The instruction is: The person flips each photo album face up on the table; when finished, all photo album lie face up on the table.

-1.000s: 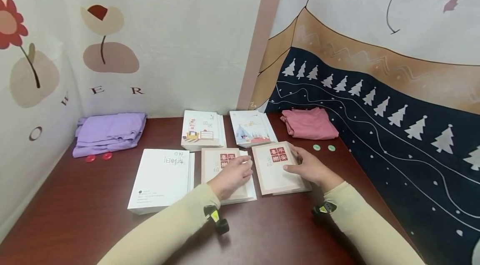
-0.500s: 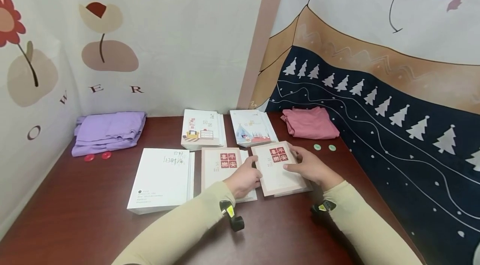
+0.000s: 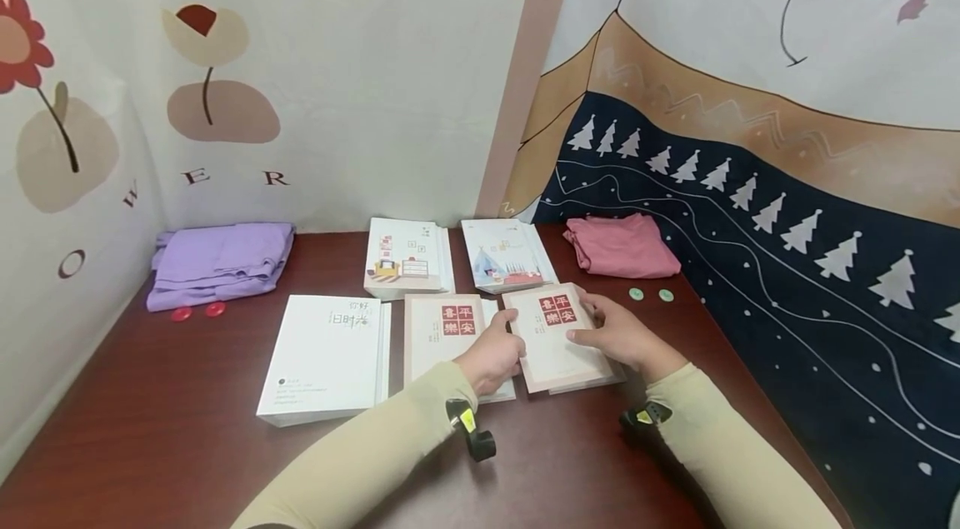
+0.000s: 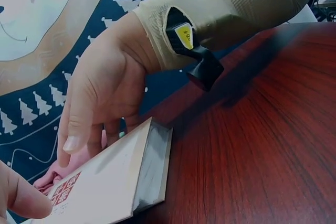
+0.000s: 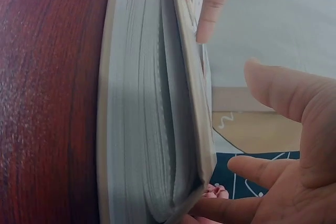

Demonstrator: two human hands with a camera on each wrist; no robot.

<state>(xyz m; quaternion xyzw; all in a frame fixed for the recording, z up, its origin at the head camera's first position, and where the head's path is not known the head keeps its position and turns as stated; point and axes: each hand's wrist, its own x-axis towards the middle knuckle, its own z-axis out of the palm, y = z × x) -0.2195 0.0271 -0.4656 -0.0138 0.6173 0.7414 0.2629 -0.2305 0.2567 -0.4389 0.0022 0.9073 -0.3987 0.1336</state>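
Two beige books with red square labels lie side by side on the dark wooden table point(image 3: 187, 446). My right hand point(image 3: 600, 327) grips the right beige book point(image 3: 551, 346) at its right edge, thumb on the cover. My left hand point(image 3: 501, 346) holds the same book's left edge, its wrist lying over the left beige book point(image 3: 438, 329). In the left wrist view the right hand point(image 4: 100, 98) curls over the book point(image 4: 110, 182). The right wrist view shows the book's page edges point(image 5: 147, 108) slightly raised, between the right hand point(image 5: 283, 129) and a finger of the left hand point(image 5: 212, 9).
A large white book point(image 3: 322, 354) lies left of the beige ones; two illustrated books point(image 3: 405, 256) point(image 3: 504, 254) lie behind them. Folded purple cloth point(image 3: 217, 262) with two red discs point(image 3: 197, 312) sits far left, folded pink cloth point(image 3: 618, 246) with two green discs point(image 3: 649, 294) far right. Patterned walls close in behind and at the right.
My left hand has slid right, from the cover of the left beige book to the left edge of the right one. The right hand has stayed on that book.
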